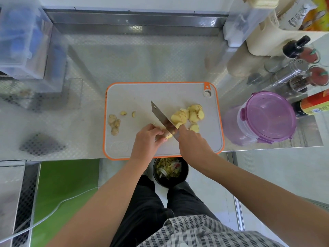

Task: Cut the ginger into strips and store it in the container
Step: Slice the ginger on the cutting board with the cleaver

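A grey cutting board (135,97) with an orange rim lies on the steel counter. My left hand (147,138) grips a ginger piece (168,136) near the board's front middle. My right hand (191,139) holds a cleaver (161,117) by its hidden handle, its blade slanting across that piece. Yellow ginger slices (188,114) are heaped to the right of the blade. Brownish ginger knobs (114,123) and small bits (123,113) lie at the board's left. A round container with a purple lid (268,115), latched closed, stands right of the board.
Bottles, a shaker (292,70) and spice jars crowd the counter's right rear. A clear plastic bin (25,38) stands at the back left. Below the counter's front edge, a black bin (170,172) holds scraps, between my legs and the counter.
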